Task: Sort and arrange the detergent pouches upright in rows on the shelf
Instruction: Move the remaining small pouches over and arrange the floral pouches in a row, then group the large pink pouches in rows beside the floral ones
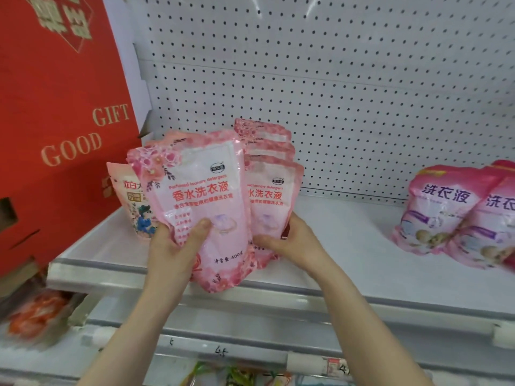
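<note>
My left hand [178,243] grips a light pink floral detergent pouch [203,196] with red lettering, thumb on its front, lifted and tilted just over the front lip of the white shelf [348,263]. More pouches of the same kind seem bunched behind it. To its right a row of matching pink pouches [269,185] stands upright, one behind another. My right hand [289,240] clasps the lower part of the front pouch of that row. A smaller pouch with a blue flower [136,207] stands at the left, partly hidden.
A large red gift box [55,107] fills the left side beside the shelf. Darker pink pouches with purple lettering [457,213] lean together at the right. A white pegboard wall [334,79] backs the shelf. Lower shelves with packaged goods [36,316] lie below.
</note>
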The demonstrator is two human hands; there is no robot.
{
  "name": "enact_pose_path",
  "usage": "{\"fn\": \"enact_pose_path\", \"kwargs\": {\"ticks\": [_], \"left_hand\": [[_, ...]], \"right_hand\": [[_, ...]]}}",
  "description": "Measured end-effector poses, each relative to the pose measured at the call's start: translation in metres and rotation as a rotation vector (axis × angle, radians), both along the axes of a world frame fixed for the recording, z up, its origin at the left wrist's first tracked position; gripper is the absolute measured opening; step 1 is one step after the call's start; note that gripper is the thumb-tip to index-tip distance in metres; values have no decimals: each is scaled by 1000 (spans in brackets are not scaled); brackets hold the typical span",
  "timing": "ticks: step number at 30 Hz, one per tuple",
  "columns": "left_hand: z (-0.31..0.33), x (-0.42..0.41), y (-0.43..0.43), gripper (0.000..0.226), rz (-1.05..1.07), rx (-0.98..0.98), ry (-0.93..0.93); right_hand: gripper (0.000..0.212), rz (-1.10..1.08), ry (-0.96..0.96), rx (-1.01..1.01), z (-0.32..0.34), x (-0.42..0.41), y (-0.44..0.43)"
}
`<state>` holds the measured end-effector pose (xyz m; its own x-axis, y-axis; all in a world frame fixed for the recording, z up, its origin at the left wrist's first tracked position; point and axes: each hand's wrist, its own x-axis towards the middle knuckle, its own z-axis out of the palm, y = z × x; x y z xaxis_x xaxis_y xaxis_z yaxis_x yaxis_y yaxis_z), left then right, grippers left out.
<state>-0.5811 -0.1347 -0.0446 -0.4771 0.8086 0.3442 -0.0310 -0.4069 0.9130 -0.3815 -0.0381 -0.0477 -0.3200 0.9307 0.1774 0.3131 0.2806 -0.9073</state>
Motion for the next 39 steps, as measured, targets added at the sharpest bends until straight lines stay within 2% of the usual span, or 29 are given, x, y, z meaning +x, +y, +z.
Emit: {"fn": "enact_pose_path", "kwargs": {"ticks": [2,5,7,9,11,13,15,18,20,22,25,28,30,32,39], "left_hand": [[1,7,-2,38,-51,12,43],[4,27,-3,37,-168,8,105],[7,51,0,34,-226,-27,156],[12,80,3,34,-275,-44,263],[18,110,7,38,-330,-50,387],[27,131,10,41,-326,-22,505],[35,136,19,45,-123,113,714],[45,123,42,45,346,402,1005],[51,108,58,46,508,375,1136],[55,96,71,51,582,243,1228],[57,82,81,53,622,157,1243],[56,78,87,47,657,196,1208],[56,77,88,42,662,212,1188],[57,77,89,39,654,212,1178],[57,75,88,32,631,215,1183]], "right_hand": [[57,-1,45,49,17,15,-8],[44,-27,367,167,53,45,-32],[52,90,454,118,71,55,-53],[45,123,469,72,74,60,-66],[33,15,561,54,74,69,-68],[34,-134,645,39,74,91,-60],[32,-215,702,27,79,113,-46],[27,-288,690,66,81,136,-13],[23,-330,617,95,81,139,15],[20,-345,560,79,76,135,46],[22,-293,503,15,64,116,87],[17,-240,503,-27,55,97,116],[25,-232,506,-59,52,89,129],[30,-219,505,-85,50,86,138],[24,-167,452,-141,32,91,139]]}}
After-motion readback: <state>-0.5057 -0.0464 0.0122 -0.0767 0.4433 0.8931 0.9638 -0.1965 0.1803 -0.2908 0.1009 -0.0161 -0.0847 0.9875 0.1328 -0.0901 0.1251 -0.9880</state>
